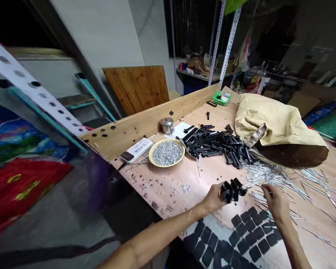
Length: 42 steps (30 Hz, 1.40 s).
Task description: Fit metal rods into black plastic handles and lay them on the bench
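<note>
My left hand [215,198] is closed around a bunch of black plastic parts [233,189], held just above the wooden table [168,188]. My right hand [274,201] reaches into the spread of thin metal rods [280,177], its fingers pinched at a rod tip. A big pile of black plastic pieces [218,144] lies beyond both hands. Flat black pads [235,239] are laid out in rows near the table's front edge, under my forearms.
A yellow bowl of small metal nuts [167,152] stands left of the black pile, with loose nuts [182,186] scattered before it. A metal cup [167,125], a white device [137,149], a tan sack [277,123] and a green basket [221,98] sit farther back by a wooden board.
</note>
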Each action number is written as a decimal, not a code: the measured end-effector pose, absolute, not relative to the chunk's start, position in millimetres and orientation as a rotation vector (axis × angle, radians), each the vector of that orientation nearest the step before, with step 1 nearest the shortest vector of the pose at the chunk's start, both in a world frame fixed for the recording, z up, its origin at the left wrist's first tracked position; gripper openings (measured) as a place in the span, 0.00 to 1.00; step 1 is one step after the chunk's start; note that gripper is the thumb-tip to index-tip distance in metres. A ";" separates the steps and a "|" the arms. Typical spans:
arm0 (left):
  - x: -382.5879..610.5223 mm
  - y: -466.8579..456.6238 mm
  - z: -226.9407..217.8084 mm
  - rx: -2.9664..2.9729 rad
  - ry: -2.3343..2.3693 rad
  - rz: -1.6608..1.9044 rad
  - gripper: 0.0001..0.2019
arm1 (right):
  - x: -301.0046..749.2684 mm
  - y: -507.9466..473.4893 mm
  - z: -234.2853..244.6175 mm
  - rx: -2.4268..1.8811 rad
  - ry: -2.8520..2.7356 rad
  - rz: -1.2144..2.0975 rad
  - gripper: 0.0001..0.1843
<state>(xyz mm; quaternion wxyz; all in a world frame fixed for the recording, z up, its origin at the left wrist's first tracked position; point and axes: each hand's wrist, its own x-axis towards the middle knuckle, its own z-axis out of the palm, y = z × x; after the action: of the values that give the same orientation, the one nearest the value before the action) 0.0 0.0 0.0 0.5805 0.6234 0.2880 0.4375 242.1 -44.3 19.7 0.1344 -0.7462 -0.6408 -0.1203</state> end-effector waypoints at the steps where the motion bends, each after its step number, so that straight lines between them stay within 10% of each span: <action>1: 0.5 0.8 -0.5 1.468 0.696 1.006 0.06 | 232.5 -39.5 18.7 -2.128 -2.026 -0.375 0.14; 12: -3.9 8.6 4.3 1.506 0.841 0.850 0.05 | 189.0 4.0 18.5 -1.952 -2.346 -0.497 0.14; 23: -4.2 8.4 21.1 1.901 1.024 0.671 0.07 | 157.3 -36.3 125.5 -1.666 -2.290 0.230 0.15; 42: -11.0 9.3 22.9 1.849 0.945 0.722 0.11 | 90.7 -16.7 148.4 -1.892 -2.447 0.078 0.15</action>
<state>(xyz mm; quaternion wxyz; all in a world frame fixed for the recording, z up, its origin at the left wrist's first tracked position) -11.0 9.3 22.9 0.4541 0.7493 0.3831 0.2925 90.7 -16.7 148.4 0.0236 -0.6113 -0.7906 0.0253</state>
